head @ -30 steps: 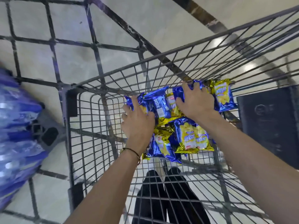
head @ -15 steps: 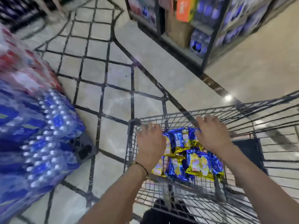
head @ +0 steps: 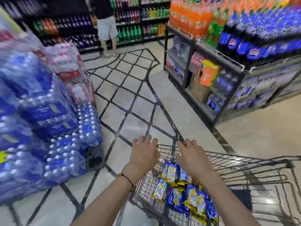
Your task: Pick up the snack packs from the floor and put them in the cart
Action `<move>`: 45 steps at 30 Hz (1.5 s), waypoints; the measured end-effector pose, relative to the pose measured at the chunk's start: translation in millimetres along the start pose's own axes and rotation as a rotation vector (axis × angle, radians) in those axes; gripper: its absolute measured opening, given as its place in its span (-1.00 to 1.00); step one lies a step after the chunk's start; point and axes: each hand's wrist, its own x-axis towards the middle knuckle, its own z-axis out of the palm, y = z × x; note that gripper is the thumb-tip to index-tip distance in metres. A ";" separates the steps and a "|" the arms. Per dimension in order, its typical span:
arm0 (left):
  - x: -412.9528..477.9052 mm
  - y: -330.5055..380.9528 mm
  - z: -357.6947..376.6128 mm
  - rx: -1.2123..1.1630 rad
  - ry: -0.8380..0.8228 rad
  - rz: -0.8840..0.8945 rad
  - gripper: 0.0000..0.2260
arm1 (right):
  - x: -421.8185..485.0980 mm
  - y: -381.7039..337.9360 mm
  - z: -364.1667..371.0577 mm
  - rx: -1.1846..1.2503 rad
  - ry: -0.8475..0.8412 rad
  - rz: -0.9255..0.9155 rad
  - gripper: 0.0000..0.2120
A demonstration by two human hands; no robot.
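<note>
Snack packs (head: pixel 182 191) in cart (head: pixel 244 160): light, crinkly, slippery foil; pinch at seam edges. Left hand (head: pixel 144 154) & right hand (head: pixel 192 156) spread, empty.

A pale polished floor (head: pixel 244 132) with black grid lines runs past a dark shelf unit (head: pixel 203 88) of soda bottles; left of it, stacked shrink-wrapped water packs (head: pixel 40 119); behind it, a drinks aisle (head: pixel 133 22).

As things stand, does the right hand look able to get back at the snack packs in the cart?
Probably yes. The right hand hangs open right above the snack packs, which lie uncovered in the cart, whose top is open. The left hand is off to the side, not in the way.
</note>
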 end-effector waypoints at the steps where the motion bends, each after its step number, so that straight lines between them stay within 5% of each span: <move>1: -11.0 -5.5 -4.9 -0.002 0.019 -0.047 -0.69 | 1.9 -5.0 -4.8 -0.015 0.016 -0.035 -0.61; 12: -187.9 -46.9 -31.4 0.119 0.151 -0.680 -0.63 | -9.4 -99.1 -17.9 -0.066 0.088 -0.544 -0.60; 32: -654.3 -94.8 -43.5 0.064 0.084 -1.612 -0.59 | -273.2 -500.6 -13.9 -0.049 0.035 -1.506 -0.52; 45: -929.3 -159.6 -14.2 -0.088 0.053 -1.898 -0.64 | -481.1 -732.4 35.8 -0.121 -0.048 -1.699 -0.59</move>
